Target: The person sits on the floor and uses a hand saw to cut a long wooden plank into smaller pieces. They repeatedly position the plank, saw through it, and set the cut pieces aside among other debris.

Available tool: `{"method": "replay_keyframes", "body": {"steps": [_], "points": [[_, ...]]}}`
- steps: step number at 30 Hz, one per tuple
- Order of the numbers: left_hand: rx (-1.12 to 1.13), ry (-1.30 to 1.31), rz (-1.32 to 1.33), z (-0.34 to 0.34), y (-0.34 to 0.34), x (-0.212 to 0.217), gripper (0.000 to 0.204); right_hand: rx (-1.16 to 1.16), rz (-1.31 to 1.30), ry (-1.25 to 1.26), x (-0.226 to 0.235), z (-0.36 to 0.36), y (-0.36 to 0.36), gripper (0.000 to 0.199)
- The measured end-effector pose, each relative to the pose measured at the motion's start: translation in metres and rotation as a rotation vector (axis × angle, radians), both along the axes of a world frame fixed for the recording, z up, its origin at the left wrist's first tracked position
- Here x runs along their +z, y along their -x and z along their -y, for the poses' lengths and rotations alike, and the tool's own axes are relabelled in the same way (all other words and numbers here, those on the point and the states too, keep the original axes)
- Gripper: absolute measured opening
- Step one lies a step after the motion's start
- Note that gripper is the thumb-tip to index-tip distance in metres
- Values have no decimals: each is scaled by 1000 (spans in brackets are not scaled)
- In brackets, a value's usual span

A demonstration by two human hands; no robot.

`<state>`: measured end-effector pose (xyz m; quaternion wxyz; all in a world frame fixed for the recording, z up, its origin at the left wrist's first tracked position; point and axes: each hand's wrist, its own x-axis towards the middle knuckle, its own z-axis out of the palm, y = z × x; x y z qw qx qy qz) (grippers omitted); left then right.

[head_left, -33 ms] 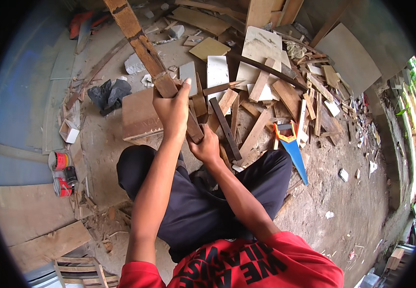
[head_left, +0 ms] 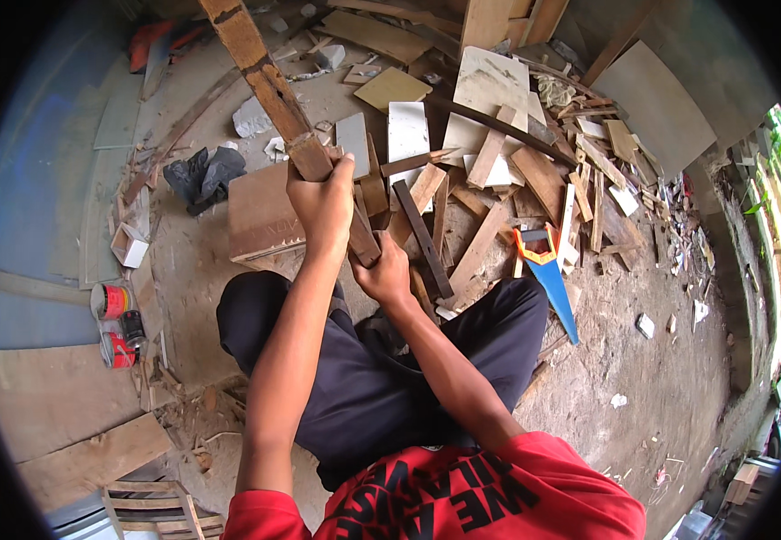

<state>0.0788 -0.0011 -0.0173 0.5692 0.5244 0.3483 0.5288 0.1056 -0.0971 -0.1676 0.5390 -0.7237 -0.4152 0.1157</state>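
Observation:
A long, weathered wooden beam (head_left: 275, 90) slants from the top edge down to the right, ending between my knees. Its surface is brown, with dark notches and rough patches. My left hand (head_left: 322, 202) is closed around it above its lower end, thumb pointing up along the side. Lower down, my right hand (head_left: 383, 272) grips the end of the same beam, fingers curled at its edge. A brown box-like block (head_left: 262, 211) sits on the floor just left of my left hand. Past my right knee lies a handsaw (head_left: 550, 283) with a blue blade and an orange-and-black handle.
Scrap boards (head_left: 489, 234) and offcuts are heaped ahead and to the right. A black plastic bag (head_left: 206, 178) and several cans (head_left: 116, 301) lie on the left. A slatted wooden piece (head_left: 152, 506) is at the lower left. A rough wall edge (head_left: 741, 270) runs down the right.

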Motion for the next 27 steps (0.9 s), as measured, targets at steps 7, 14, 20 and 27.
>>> {"method": "replay_keyframes", "body": {"steps": [7,14,20,27], "points": [[0,-209,-201,-12,-13,-24,12,-61,-50,-15,-6,0,5,49],[-36,-374,-314,-23,-11,-29,9,206,71,8,-12,27,-16,88],[-49,-370,-392,-26,-7,-37,14,-88,2,561,-129,109,-76,40],[-77,-394,-487,-23,2,-36,14,-262,-281,473,-101,80,-100,27]]}}
